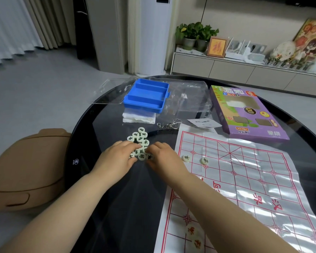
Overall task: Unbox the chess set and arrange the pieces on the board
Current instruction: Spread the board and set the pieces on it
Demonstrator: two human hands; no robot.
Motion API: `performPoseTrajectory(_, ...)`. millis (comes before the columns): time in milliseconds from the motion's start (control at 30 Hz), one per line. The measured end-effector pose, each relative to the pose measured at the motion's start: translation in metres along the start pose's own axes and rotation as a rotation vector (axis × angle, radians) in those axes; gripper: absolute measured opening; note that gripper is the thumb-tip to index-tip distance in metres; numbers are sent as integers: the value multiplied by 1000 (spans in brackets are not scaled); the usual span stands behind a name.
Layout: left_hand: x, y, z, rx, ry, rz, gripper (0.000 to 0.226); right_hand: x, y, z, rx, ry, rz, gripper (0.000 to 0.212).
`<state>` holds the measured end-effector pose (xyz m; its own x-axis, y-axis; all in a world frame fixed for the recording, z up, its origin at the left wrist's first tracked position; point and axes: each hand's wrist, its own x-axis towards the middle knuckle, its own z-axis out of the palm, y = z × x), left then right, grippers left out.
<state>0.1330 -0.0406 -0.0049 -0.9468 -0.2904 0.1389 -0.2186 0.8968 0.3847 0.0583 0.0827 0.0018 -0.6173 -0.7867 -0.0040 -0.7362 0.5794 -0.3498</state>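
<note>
A pile of pale round chess pieces [140, 141] with black characters lies on the dark round glass table [117, 207], left of the board. My left hand [118, 157] rests on the pile's near left side, fingers curved over pieces. My right hand [161, 156] touches the pile's near right side, fingertips on a piece. The glossy white board sheet [244, 189] with red lines spreads to the right. Two black-marked pieces [186, 158] [205, 160] sit on its far-left rows. Two red-marked pieces [193, 236] lie near its close edge, partly behind my right forearm.
An open blue plastic case [146, 95] stands at the back on clear plastic wrapping [190, 95]. A purple chess box [244, 112] lies at the back right. A metal wire puzzle [169, 124] and a paper slip [203, 123] lie between them. A tan seat [26, 170] stands left of the table.
</note>
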Motion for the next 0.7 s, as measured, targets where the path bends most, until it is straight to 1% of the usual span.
performPoseTrajectory(267,9,-2,-2,126,-139,43,41,-1,2,0,-66,-17,-43,33)
performPoseTrajectory(467,10,1,-3,126,-121,37,38,-5,6,-6,-48,-37,-53,32)
performPoseTrajectory(567,8,0,-3,93,-103,51,36,-12,16,-19,-24,-4,-41,32)
performPoseTrajectory(700,8,0,-4,48,-110,28,35,-28,47,-43,-30,50,58,30)
